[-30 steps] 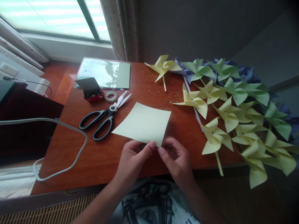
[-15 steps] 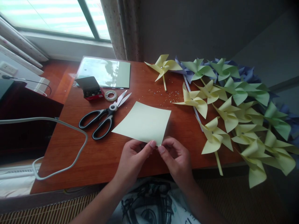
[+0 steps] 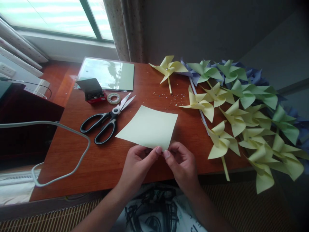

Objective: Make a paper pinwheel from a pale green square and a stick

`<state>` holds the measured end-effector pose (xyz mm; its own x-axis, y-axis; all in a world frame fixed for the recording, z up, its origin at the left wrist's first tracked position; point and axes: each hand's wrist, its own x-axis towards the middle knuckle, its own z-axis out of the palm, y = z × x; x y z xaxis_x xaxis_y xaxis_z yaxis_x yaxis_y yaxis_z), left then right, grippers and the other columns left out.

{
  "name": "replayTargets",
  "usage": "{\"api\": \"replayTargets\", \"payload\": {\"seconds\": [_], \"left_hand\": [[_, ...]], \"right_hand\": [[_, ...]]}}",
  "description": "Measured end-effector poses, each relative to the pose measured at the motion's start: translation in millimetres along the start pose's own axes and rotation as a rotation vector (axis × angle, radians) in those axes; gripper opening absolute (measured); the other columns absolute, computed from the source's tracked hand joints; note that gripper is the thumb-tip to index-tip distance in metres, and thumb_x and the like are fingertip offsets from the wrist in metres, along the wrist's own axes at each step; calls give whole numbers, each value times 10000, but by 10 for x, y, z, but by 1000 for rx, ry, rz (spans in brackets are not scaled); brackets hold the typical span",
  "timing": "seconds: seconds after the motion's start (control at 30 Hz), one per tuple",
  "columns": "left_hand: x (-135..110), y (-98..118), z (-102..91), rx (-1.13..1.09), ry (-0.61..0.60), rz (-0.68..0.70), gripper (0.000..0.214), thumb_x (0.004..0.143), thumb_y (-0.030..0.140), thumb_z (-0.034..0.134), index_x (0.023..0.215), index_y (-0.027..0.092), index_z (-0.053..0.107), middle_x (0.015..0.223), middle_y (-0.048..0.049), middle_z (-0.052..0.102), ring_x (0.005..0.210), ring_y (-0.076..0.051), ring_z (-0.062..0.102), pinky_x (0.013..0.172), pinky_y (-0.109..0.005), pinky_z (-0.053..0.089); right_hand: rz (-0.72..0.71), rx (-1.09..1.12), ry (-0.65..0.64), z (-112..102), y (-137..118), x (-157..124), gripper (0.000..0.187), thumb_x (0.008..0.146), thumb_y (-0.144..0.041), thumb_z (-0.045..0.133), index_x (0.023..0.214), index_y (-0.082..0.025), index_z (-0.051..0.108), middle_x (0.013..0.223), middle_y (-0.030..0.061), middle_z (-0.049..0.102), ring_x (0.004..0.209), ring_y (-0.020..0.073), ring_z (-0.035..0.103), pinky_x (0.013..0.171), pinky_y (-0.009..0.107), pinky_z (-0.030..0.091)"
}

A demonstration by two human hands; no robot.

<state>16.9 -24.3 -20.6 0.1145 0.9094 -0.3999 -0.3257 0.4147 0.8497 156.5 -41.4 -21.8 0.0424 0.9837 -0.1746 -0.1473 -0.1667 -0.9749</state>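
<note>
A pale yellow-green paper square (image 3: pixel 149 127) lies on the wooden table (image 3: pixel 101 164), one corner pointing at me. My left hand (image 3: pixel 137 166) and my right hand (image 3: pixel 182 164) both pinch that near corner between thumb and forefinger, fingertips almost touching. Black-handled scissors (image 3: pixel 106 120) lie just left of the square, blades partly apart.
Several finished paper pinwheels (image 3: pixel 241 109) in yellow, green and blue cover the table's right side. At the back left are a glossy sheet (image 3: pixel 107 74), a small red box (image 3: pixel 93 91) and a tape roll (image 3: pixel 114 98). A grey cable (image 3: pixel 72 135) loops at the left. Small scraps (image 3: pixel 169 96) dot the middle.
</note>
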Motion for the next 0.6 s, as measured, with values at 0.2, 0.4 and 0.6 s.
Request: {"api": "replayTargets", "payload": {"seconds": [0.2,0.4,0.6], "left_hand": [[-2,2,4,13,13,0,182,804,314,830,732,164,755,673,-3,703,644,-115,586,592,-194,442],[-1,14,8,7,18,-7,176,814,309,821,726,172,754,671,0,695,649,-117,593,597,-194,445],[2,8,6,22,8,4,167,815,301,820,723,178,755,674,11,695,641,-109,596,600,-189,447]], "right_hand": [[10,-11,11,-2,-32,-16,133,931,-289,666,827,-206,649,733,-10,642,661,133,591,638,232,531],[27,27,-13,-3,-53,-28,127,935,-314,662,852,-218,652,744,-9,611,681,142,578,678,250,541],[26,9,-12,8,-50,-21,162,939,-321,657,821,-213,628,716,-14,583,668,140,568,645,236,530]]}}
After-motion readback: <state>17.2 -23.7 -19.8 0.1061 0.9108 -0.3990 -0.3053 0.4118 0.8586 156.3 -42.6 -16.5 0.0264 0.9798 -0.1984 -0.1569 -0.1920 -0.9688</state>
